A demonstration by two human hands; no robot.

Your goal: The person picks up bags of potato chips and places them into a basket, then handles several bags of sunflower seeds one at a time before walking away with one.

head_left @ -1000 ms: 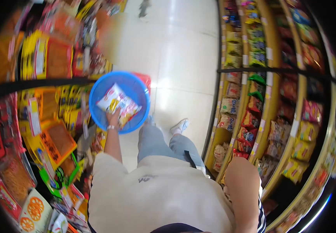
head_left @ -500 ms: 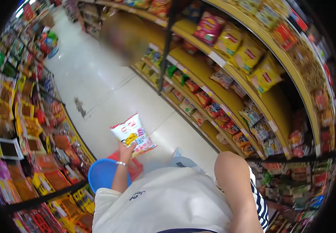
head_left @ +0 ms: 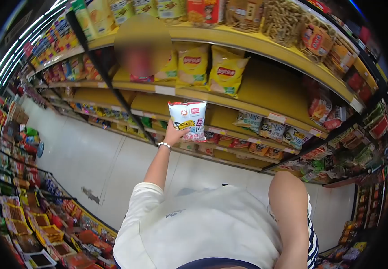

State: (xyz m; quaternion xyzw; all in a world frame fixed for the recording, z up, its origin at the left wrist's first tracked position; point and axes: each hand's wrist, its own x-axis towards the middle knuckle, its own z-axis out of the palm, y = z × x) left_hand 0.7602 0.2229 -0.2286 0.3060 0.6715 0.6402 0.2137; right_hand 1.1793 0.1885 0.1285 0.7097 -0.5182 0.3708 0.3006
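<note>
My left hand [head_left: 175,133] is closed on the lower left side of a white snack bag [head_left: 190,117] with a red top edge and pink lower part, its thumb lying across the front. The bag is held upright in front of the shelving, with the arm stretched forward. Behind and above it, yellow chip bags [head_left: 228,71] stand on a yellow shelf. Similar-looking white bags [head_left: 272,130] sit on a lower shelf to the right. On my right side only a bent bare arm [head_left: 289,210] shows; its hand is out of sight.
A long shelf unit [head_left: 265,36] curves across the front, with black uprights [head_left: 108,80] and packaged snacks. Stacked food packs [head_left: 50,231] line the left side. Between them runs a pale tiled floor [head_left: 129,166] with a dark mark [head_left: 90,194].
My left hand has lifted the snack bag from low over the floor up to the shelf front. The view has swung toward the shelves, and the blue bucket has left the view.
</note>
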